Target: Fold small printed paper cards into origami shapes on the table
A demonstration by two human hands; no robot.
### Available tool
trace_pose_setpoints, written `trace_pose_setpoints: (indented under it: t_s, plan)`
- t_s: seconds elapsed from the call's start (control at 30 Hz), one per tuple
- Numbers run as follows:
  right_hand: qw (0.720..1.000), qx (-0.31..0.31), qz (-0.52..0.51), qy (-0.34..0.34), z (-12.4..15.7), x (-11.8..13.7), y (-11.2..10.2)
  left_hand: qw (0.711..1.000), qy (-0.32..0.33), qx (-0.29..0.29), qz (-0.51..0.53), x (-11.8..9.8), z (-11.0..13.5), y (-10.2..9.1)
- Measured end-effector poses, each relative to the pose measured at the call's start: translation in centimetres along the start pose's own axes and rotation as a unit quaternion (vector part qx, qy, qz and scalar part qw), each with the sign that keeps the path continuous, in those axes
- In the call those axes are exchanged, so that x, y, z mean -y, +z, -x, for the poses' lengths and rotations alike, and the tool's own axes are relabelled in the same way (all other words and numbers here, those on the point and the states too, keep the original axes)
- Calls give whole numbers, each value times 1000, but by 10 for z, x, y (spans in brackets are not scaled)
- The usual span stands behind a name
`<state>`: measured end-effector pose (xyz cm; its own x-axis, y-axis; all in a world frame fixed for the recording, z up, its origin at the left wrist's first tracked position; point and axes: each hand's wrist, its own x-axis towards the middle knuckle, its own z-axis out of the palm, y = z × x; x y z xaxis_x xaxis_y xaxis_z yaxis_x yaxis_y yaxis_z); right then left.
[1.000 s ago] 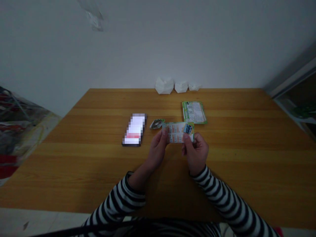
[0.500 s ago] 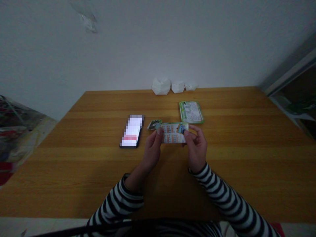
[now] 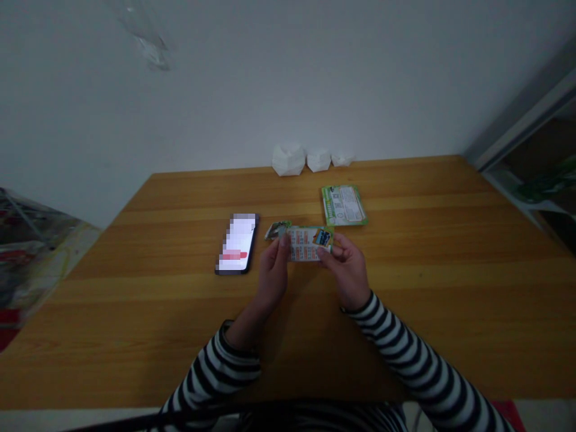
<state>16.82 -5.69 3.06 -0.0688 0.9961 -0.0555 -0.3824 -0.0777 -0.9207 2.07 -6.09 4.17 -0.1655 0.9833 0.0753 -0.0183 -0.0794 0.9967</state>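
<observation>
Honey-coloured wooden table [image 3: 405,336] against a plain white wall [image 3: 288,72] on my head-cam feed. Closest in are the striped sleeves [image 3: 405,354], then both hands pinching one printed card [image 3: 308,243] at about 12 o'clock from the wrists. The left hand [image 3: 272,279] has thumb and finger on its left end, by a crumpled green-and-silver flap [image 3: 278,230]; can't tell if that's attached. The right hand [image 3: 348,270] grips the right end near a blue patch. Long axis runs side to side, both hands about equally near. Just past it, a green-edged card [image 3: 344,205] lies flat at 1 o'clock and a phone [image 3: 236,243] at 11. Three crumpled white paper lumps [image 3: 288,159] sit at the far edge, with open wood at 3 and 9.
</observation>
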Motion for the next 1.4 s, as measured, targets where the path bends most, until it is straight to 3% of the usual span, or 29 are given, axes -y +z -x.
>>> trace_pose_setpoints:
  t_s: [0.13,0.4,0.5,0.63,0.77,0.87,0.97,1.07,1.17,1.23,1.3,1.4]
  plan:
    - [987,100,47,117,-10,3,-12,999,17,13,-27,-2,-2,1]
    - [976,193,17,99,-13,8,-18,1000,-10,26,3,1,-14,-10]
    - [982,168,56,68,-13,3,-17,998,-27,21,49,6,-17,-10]
    - [996,65,65,-11,-11,-11,-9,986,-45,39,154,10,-14,2]
    - [996,6,49,-80,-7,-24,3,982,-117,99,114,10,-1,21]
    - [992,-18,52,-111,-3,-28,10,975,-128,115,139,9,7,32]
    - [994,-12,50,-100,-1,-27,11,974,-130,110,152,7,4,27]
    - [996,-12,52,-70,-3,-21,4,976,-91,49,192,0,-11,3]
    - [994,-56,58,-75,-10,-14,-8,966,-31,-73,247,-8,-29,-24]
    - [993,-70,55,-82,-13,-11,-13,962,-9,-131,241,-11,-34,-32]
    - [994,-55,56,-77,-12,-12,-12,966,-37,-101,236,-10,-32,-26]
    - [996,-2,79,-47,-4,-14,-4,968,-118,26,220,-4,-21,-8]
